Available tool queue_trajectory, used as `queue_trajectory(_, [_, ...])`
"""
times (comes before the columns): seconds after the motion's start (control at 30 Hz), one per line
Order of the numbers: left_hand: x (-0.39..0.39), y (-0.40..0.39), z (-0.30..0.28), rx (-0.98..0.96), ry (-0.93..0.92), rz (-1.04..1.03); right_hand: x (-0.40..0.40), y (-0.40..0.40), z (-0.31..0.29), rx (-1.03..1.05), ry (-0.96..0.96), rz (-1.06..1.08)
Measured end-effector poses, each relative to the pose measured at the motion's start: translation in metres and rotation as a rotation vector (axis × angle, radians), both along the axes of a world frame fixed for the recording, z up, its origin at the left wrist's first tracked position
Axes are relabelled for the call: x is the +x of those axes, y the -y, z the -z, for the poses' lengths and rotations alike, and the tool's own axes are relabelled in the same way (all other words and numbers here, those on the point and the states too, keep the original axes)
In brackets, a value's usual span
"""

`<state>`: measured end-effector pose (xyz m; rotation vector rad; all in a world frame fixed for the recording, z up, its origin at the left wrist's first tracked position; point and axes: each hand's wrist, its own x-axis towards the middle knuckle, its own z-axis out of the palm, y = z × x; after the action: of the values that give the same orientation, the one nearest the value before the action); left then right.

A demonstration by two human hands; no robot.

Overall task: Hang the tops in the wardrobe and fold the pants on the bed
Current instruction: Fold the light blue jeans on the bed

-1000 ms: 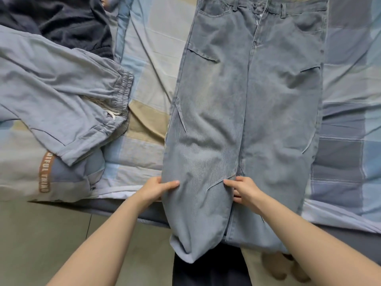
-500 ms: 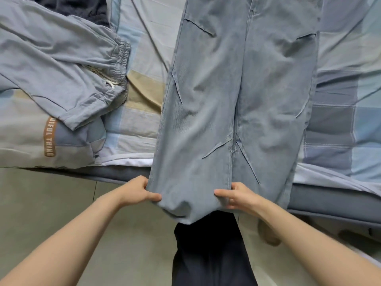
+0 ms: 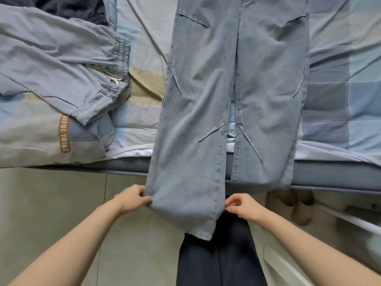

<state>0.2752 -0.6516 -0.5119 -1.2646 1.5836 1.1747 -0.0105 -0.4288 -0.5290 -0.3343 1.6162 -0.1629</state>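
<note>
Head view looks down on a bed point(image 3: 340, 178) covered by a checked blue and beige sheet point(image 3: 144, 83), its far side cut off by the top edge. A pair of light blue jeans point(image 3: 237, 83) lies lengthwise down the middle of the bed, waistband out of view above, both legs running over the near edge and hanging toward the tiled floor point(image 3: 51, 203). To the left lie grey pants point(image 3: 61, 58) with a gathered elastic waist and a drawstring, cut off at the left edge; under them sits a pale garment point(image 3: 41, 141) with a brown label whose lettering is only partly readable. A dark garment point(image 3: 78, 7) shows at the top left, mostly hidden. The left hand point(image 3: 132, 200) pinches the outer edge of the left jeans leg near its hem; the right hand point(image 3: 242, 205) pinches that leg's inner edge, fingers curled. The person's dark trousers point(image 3: 218, 261) show below the hem.
</note>
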Motion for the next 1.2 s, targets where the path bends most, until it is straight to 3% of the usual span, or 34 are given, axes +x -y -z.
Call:
queue_trajectory(0.1, [-0.003, -0.009, 0.012, 0.024, 0.205, 0.235, -0.010, -0.007, 0.006, 0.029, -0.262, -0.062])
queue_trajectory(0.17, [-0.016, -0.011, 0.015, -0.026, 0.244, 0.326, -0.028, -0.004, 0.007, 0.030, -0.371, -0.058])
queue_trajectory(0.27, [-0.059, -0.014, 0.017, -0.131, 0.085, 0.258, -0.067, 0.007, 0.008, -0.024, -0.654, 0.118])
queue_trajectory(0.37, [-0.123, -0.024, 0.019, -0.064, -0.139, -0.001, -0.110, 0.014, 0.011, -0.006, -0.863, 0.328])
queue_trajectory(0.5, [-0.202, -0.043, 0.028, 0.085, -0.297, -0.354, -0.152, 0.013, 0.025, 0.158, -0.821, 0.430])
queue_trajectory(0.57, [-0.229, -0.051, 0.037, 0.059, -0.314, -0.396, -0.165, 0.011, 0.036, 0.157, -0.706, 0.438])
queue_trajectory(0.77, [-0.286, -0.068, 0.061, -0.001, -0.269, -0.460, -0.186, -0.003, 0.043, 0.035, -0.510, 0.745])
queue_trajectory(0.9, [-0.298, -0.072, 0.068, -0.086, -0.284, -0.468, -0.182, -0.018, 0.042, -0.089, -0.548, 0.528])
queue_trajectory(1.0, [-0.289, -0.069, 0.065, -0.135, -0.293, -0.409, -0.196, -0.035, 0.042, -0.126, -0.607, 0.525])
queue_trajectory(1.1, [-0.270, -0.059, 0.067, -0.308, -0.252, -0.273, -0.218, -0.059, 0.043, -0.061, -0.649, 0.551])
queue_trajectory(1.2, [-0.268, -0.058, 0.069, -0.329, -0.257, -0.236, -0.222, -0.066, 0.044, -0.048, -0.714, 0.446])
